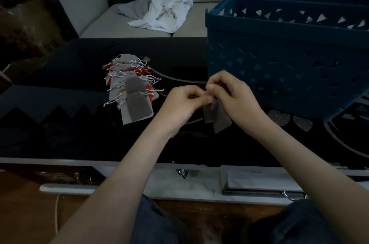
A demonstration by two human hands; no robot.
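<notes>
Pinching mouth of grey pouch (219,118) before blue basket (279,64): left hand (183,102), right hand (233,96) both grasp it, likely tightening drawstring.

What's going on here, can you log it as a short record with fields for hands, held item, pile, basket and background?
Left hand: pinches top of gray pouch
Right hand: pinches the same top edge
Held item: gray pouch hangs above the black table
Pile: gray and orange drawstring pouches, left of the hands
Basket: blue plastic basket, right of the hands
Background: white and gray cloths on the sofa
</notes>
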